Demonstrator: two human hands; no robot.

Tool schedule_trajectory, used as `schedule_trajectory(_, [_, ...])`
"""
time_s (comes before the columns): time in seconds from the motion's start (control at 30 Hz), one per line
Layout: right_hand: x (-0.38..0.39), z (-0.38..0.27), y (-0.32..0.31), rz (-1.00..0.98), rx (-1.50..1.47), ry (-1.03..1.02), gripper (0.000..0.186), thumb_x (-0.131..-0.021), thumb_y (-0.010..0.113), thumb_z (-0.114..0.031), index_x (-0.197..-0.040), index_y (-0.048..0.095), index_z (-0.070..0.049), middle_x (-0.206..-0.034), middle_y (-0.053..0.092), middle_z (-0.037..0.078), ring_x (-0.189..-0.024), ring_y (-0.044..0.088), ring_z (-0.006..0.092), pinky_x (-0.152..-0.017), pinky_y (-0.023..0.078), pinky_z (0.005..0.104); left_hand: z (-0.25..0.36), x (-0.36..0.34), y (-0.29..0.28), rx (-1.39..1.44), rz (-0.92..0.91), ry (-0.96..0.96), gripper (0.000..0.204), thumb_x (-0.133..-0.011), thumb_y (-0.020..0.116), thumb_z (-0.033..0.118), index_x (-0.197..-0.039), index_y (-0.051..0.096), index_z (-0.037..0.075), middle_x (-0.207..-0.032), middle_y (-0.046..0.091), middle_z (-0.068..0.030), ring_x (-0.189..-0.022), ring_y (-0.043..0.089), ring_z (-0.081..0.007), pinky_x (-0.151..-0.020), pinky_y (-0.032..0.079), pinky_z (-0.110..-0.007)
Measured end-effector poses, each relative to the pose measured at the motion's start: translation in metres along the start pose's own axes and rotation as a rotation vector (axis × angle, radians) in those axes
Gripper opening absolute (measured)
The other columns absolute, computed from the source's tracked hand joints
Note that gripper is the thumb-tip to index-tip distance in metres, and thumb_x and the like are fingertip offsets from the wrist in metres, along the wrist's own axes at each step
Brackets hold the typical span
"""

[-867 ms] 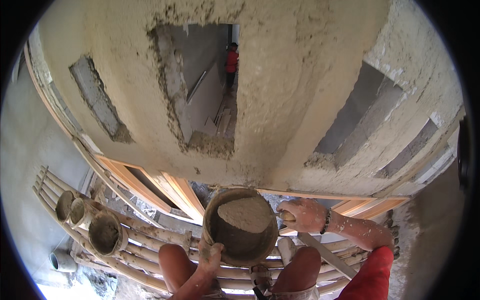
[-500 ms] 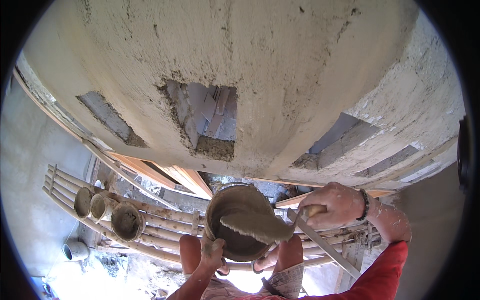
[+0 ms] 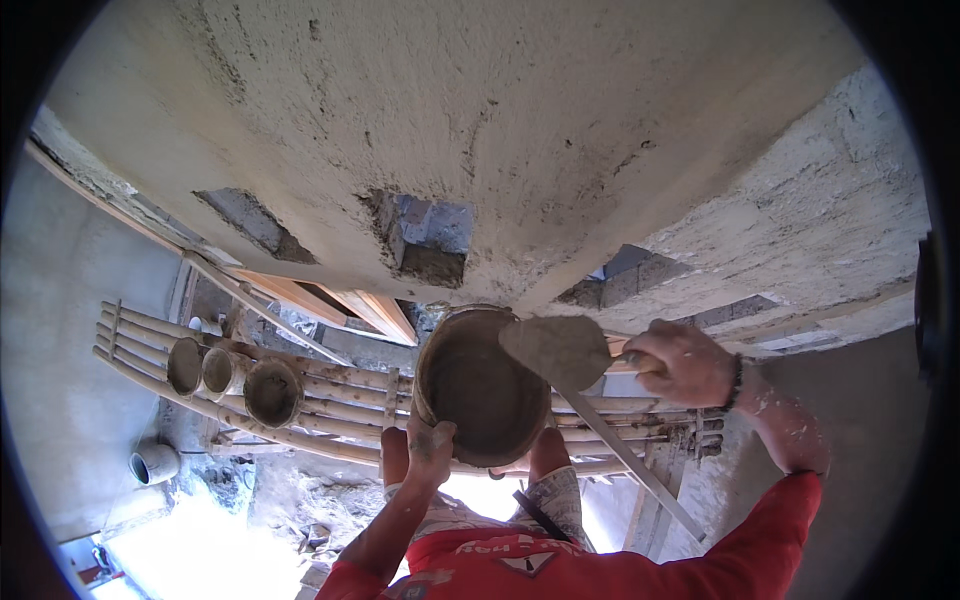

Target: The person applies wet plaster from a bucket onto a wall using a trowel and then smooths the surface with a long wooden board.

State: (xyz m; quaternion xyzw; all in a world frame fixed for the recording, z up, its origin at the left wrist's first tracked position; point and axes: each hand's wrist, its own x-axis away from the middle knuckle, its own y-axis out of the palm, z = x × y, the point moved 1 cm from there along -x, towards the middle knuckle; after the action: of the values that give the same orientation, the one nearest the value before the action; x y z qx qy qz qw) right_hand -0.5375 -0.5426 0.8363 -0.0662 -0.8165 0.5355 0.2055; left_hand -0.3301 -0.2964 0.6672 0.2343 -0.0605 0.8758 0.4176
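My left hand (image 3: 430,452) is closed on the near left rim of a mud-caked bucket (image 3: 433,352), which I hold in front of me. Wet grey-brown mortar (image 3: 485,395) shows inside it. My right hand (image 3: 685,360) grips the handle of a trowel (image 3: 560,348). The trowel's broad, mortar-coloured blade overlaps the bucket's far right rim; whether it touches the rim, I cannot tell. Ahead rises a plastered wall (image 3: 540,150) with several rectangular openings, one a middle opening (image 3: 435,228) with rough edges.
Below me runs a scaffold of wooden poles (image 3: 335,405). Several buckets (image 3: 272,392) stand on it at the left. A straight wooden board (image 3: 640,470) slants below my right arm. Lower down at the left lies another bucket (image 3: 155,463). Wooden frames (image 3: 375,310) lean behind the poles.
The trowel has risen from over the bucket's middle to its far right rim, its blade turned. The heaped mortar seen on it no longer shows as a mound. The bucket is higher in view.
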Motion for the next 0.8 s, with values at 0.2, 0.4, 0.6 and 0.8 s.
schedule_trajectory(0.2, [-0.022,-0.039,0.052,0.036,0.504,-0.023,0.029,-0.081,0.053,-0.018,-0.108,0.056,-0.006,-0.088,0.06,0.016,-0.08,0.062,0.0359,-0.067,0.051,0.0486,0.037,0.013,0.011,-0.112,-0.049,0.373,0.062,-0.07,0.048,0.009,-0.128,0.036,-0.006,-0.108,0.056,-0.0176,-0.081,0.057,-0.0214,-0.058,0.048,-0.028])
schedule_trajectory(0.4, [-0.021,-0.038,0.094,-0.239,0.052,0.102,0.025,-0.081,0.053,-0.017,-0.104,0.057,-0.011,-0.081,0.063,0.016,-0.08,0.064,0.0369,-0.066,0.052,0.048,0.09,0.043,0.023,-0.012,-0.071,0.081,0.058,-0.072,0.049,0.012,-0.125,0.037,-0.006,-0.098,0.053,-0.014,-0.076,0.053,-0.0163,-0.058,0.045,-0.026])
schedule_trajectory(0.6, [0.001,-0.038,0.063,0.096,-0.185,0.01,0.028,-0.079,0.058,-0.026,-0.103,0.057,-0.011,-0.071,0.063,0.017,-0.071,0.064,0.0335,-0.065,0.052,0.0463,0.099,0.048,0.016,0.014,-0.14,0.128,0.061,-0.074,0.053,0.018,-0.127,0.037,-0.006,-0.113,0.053,-0.0136,-0.102,0.049,-0.0171,-0.089,0.041,-0.029])
schedule_trajectory(0.8, [0.005,-0.026,0.039,0.098,-0.066,0.025,0.031,-0.079,0.062,-0.024,-0.105,0.056,-0.008,-0.085,0.065,0.014,-0.078,0.064,0.0321,-0.07,0.051,0.0435,0.086,0.042,0.015,0.118,-0.138,0.245,0.054,-0.075,0.045,0.007,-0.126,0.038,-0.007,-0.11,0.055,-0.0131,-0.097,0.053,-0.0165,-0.084,0.045,-0.028])
